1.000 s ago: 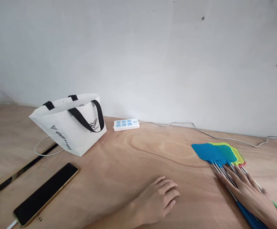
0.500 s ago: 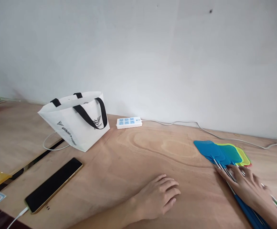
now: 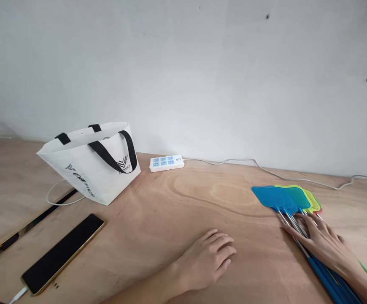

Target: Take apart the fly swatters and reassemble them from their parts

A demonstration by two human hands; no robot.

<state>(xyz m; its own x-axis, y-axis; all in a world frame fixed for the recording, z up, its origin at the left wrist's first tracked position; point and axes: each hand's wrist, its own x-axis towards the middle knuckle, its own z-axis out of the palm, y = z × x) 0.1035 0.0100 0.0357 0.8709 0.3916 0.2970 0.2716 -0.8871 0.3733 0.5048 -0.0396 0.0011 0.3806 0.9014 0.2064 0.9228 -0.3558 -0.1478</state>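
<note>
From the left hand (image 3: 209, 258), tabletop (image 3: 209, 202) lies open toward twelve o'clock, a power strip (image 3: 166, 164) blocking eleven, fly swatters (image 3: 276, 197) two

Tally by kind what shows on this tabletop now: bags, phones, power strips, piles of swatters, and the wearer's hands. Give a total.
White tote bag with black handles: 1
Black-screened phone with gold edge: 1
White rectangular power strip: 1
Overlapping pile of blue and yellow swatters: 1 (individual count unclear)
Bare left hand, right hand: 2
Total: 6
</note>
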